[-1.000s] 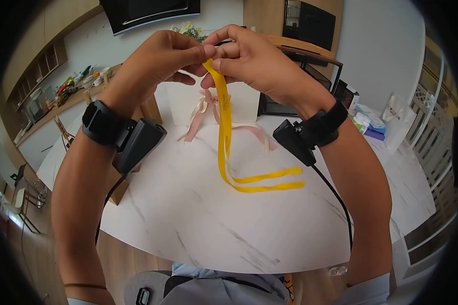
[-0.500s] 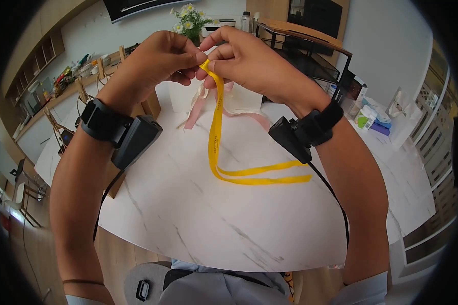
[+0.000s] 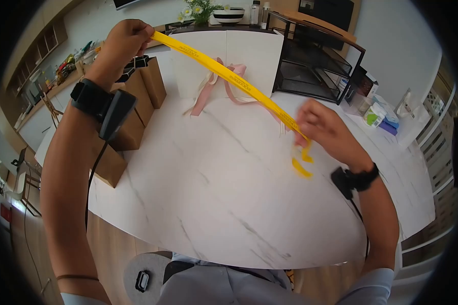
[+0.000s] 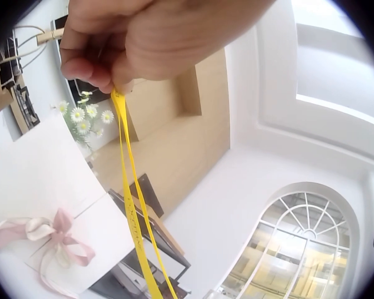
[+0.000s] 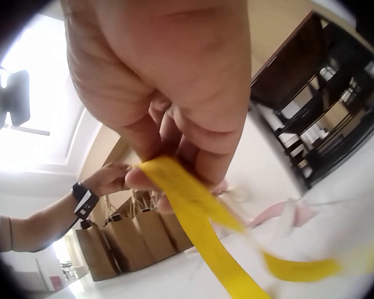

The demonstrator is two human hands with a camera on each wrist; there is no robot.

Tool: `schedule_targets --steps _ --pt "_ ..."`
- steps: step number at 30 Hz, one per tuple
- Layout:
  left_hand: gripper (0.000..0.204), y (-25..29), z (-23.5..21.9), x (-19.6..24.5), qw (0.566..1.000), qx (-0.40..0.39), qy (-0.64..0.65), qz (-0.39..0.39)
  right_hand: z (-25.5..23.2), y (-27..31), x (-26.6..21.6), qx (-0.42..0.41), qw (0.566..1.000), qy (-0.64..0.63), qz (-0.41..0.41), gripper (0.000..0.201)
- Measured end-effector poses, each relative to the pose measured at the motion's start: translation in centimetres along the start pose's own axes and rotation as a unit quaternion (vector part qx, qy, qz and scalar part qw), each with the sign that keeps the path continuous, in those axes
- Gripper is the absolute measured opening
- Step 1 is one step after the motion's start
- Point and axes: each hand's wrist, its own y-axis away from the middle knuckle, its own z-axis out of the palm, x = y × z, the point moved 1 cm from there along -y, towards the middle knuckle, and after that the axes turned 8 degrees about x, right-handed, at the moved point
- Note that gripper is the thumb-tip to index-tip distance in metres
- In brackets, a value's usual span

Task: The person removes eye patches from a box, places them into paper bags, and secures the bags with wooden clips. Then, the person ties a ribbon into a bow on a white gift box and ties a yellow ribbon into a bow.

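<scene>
A yellow printed ribbon (image 3: 224,72) runs taut on a slant between the two hands in the head view. My left hand (image 3: 129,43), raised at the upper left, pinches its folded end; in the left wrist view two strands of ribbon (image 4: 132,212) run down from the left hand's fingertips (image 4: 119,84). Lower at the right, my right hand (image 3: 326,133) grips the ribbon near its loose ends, slightly blurred. The right wrist view shows ribbon (image 5: 202,230) passing through the right hand's fingers (image 5: 143,177), its tails hanging below.
Brown paper bags (image 3: 130,122) stand at the table's left. A white box (image 3: 254,53) with a pink and cream bow (image 3: 234,73) is at the back, beside a black rack (image 3: 310,71). Daisies (image 3: 201,10) are behind the box; small packages (image 3: 379,117) sit at the right.
The hands have moved apart from their close grasp: the left up and left, the right down and right. The ribbon, hanging before, is now stretched between them.
</scene>
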Motion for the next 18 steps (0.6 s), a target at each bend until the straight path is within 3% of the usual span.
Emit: schedule_targets --steps 2,6,12,13,14,16,18 --pt "0.024 0.2 -0.6 -0.8 0.999 0.011 0.001 -0.043 -2.8 3.5 0.9 0.012 0.998 0.045 0.043 0.003" --pt "0.025 0.8 -0.3 -0.7 0.998 0.034 -0.009 -0.052 -8.1 9.4 1.9 -0.005 0.979 0.098 0.180 0.003" --pt "0.024 2.1 0.1 1.1 0.998 -0.049 0.019 -0.045 -13.6 13.7 5.6 -0.046 0.937 0.157 0.310 0.007" --pt "0.024 2.7 0.5 2.5 0.997 -0.082 -0.009 -0.007 -14.0 13.3 5.2 -0.037 0.929 0.179 0.322 0.010" --pt "0.024 3.1 1.0 3.9 0.992 -0.114 -0.036 0.030 -14.1 12.4 4.7 -0.035 0.930 0.176 0.322 0.010" --pt "0.023 3.3 1.5 6.4 0.988 -0.132 -0.045 0.068 -13.0 9.2 2.9 0.003 0.954 0.216 0.210 0.009" --pt "0.025 3.4 1.8 9.1 0.979 -0.144 -0.023 0.143 -10.8 5.4 1.1 0.052 0.982 0.174 0.052 0.015"
